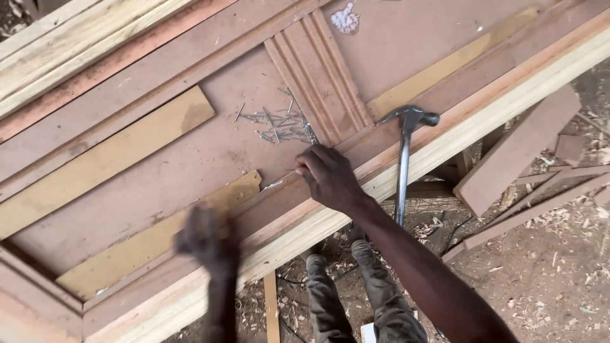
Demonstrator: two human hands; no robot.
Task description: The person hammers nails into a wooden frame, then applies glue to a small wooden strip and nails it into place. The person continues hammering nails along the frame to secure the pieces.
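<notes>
Here the right hand (327, 174) rests knuckles-up on the reddish-brown door panel (190, 152), its fingers curled in narrow toward a scatter of thin nails (276, 124) lying just beyond the fingertips; whether one nail is already pinched between them cannot be told, since the fingers hide their own tips. The nails lie loose and crossed over one another, grey and slender, bunched in a small heap right against a ribbed, fluted moulding (318, 79) that runs away from the hand, probably kept there so they sit within easy reach of the fingers. Just to the outer side of the right hand a claw hammer (405, 155) leans with its steel head hooked over the pale timber edge rail (445, 143) and its shaft hanging down off the work, which looks like a way of parking it close by without it sliding off. The left hand (206, 238) is nearer the person, blurred above the rail, so I cannot tell whether it is open or holds anything. Pale yellowish wooden strips (108, 162) lie flat on the panel, one beyond the left hand and another beside it. Below the hands, sawdust and offcuts litter the floor (540, 273).
</notes>
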